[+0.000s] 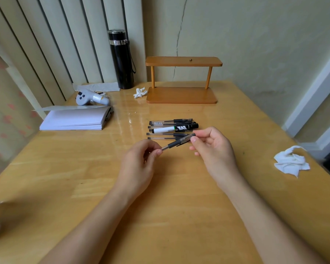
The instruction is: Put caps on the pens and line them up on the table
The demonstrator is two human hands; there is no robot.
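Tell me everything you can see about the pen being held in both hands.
The held pen is a slim gel-type pen with a clear barrel, a black ribbed rubber section and a silvery tip. It is tilted, tip down-left, above the table and in front of the row of pens. The left hand pinches the tip end; the right hand holds the upper end. No cap is visible.

At frame centre, the left hand (pixel 141 164) and right hand (pixel 214 149) pinch opposite ends of a tilted pen (pixel 177 142). Just above it, a row of pens (pixel 171 128) lies on the table (pixel 84 178).
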